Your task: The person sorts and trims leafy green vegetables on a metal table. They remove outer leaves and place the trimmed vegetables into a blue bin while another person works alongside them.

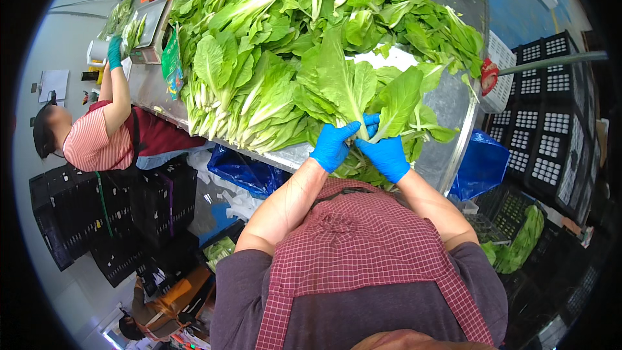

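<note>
In blue gloves, both my hands meet at the near edge of a metal table (440,155). My left hand (334,145) grips the pale stem base of a leafy green plant (347,80), whose broad leaves fan out away from me. My right hand (386,155) pinches the stem of a leaf (401,99) that leans to the right. The fingertips of the two hands nearly touch, and the leaves partly hide them. Just left of my hands lies a row of greens (262,112) with their white stem ends towards me. Behind it spreads a large heap of loose greens (311,5).
At the left, a co-worker (104,131) in a green glove reaches beside a weighing scale (150,24). Black plastic crates (539,121) are stacked at the right, near a white basket (500,68). Blue plastic bags (481,165) hang by the table. Another person (150,316) is at lower left.
</note>
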`<state>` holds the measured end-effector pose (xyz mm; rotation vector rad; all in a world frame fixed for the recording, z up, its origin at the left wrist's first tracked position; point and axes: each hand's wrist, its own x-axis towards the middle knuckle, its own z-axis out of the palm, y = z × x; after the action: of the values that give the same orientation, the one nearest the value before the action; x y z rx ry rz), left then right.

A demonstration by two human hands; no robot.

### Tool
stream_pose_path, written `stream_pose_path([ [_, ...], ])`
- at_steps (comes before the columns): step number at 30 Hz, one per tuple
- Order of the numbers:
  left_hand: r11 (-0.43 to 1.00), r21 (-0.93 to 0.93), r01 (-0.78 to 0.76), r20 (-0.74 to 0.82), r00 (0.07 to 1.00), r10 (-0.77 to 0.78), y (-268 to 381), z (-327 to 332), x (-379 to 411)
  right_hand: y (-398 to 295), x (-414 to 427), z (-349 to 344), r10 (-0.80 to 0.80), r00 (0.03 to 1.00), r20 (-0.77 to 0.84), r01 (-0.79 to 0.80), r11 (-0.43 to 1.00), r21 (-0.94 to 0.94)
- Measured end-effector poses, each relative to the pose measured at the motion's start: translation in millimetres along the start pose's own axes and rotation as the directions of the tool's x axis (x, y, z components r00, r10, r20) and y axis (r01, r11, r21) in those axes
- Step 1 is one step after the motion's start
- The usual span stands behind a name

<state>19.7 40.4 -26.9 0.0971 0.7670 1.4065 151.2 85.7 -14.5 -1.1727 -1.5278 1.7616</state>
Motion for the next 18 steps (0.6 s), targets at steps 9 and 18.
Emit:
stream_pose_path([
  [9,0.996,0.023,-0.092,-0.206,0.974,0.095,-17.3,-14.2,-1.1,-4.6,-9.2,-1.1,0.18,0.982,0.063,-0.191,0.936,0.297],
  [18,0.689,0.549,-0.473,-0.253,0.692,0.676,85.7,-29.0,-39.9,13.7,2.0,-39.0,0.306,0.943,0.13,-0.317,0.946,0.073],
])
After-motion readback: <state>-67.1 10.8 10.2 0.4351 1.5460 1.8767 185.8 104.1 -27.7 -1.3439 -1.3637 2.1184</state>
